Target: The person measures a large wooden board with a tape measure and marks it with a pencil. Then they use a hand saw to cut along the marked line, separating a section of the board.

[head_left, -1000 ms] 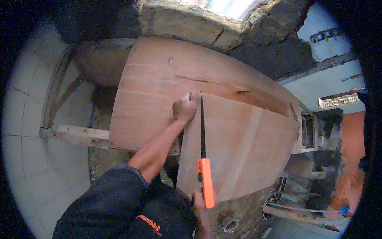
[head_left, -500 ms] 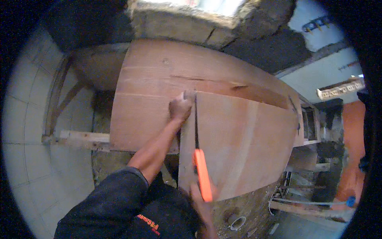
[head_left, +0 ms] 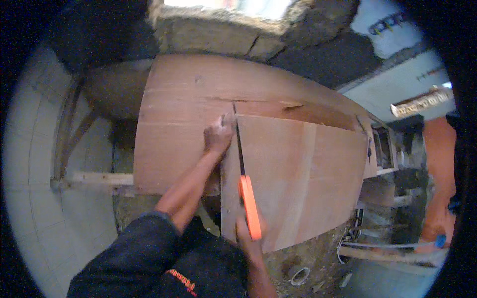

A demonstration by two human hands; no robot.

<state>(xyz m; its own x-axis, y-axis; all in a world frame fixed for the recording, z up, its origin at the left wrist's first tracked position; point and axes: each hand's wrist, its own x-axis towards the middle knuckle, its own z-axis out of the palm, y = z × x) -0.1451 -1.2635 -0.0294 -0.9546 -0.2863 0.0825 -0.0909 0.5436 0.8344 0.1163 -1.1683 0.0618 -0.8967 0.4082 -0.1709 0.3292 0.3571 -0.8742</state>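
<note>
My right hand is wrapped round the orange handle of a handsaw. The thin dark blade runs away from me along a cut in the upper plywood board, and its tip reaches past the board's far edge. A narrow strip lies left of the blade. At the far end of that strip my left hand is closed on the board's edge, close to the blade. Beneath lies a larger plywood sheet, with a long reddish opening or recess just beyond the upper board.
A wooden frame stands at the left, by pale wall tiles. A rough block wall rises behind the sheet. Low on the right are a white pipe end, debris on the ground, and timber pieces.
The saw has slid forward, away from me, and its blade tip now shows beyond the board's far edge. My left hand keeps its hold; the view has shifted slightly.
</note>
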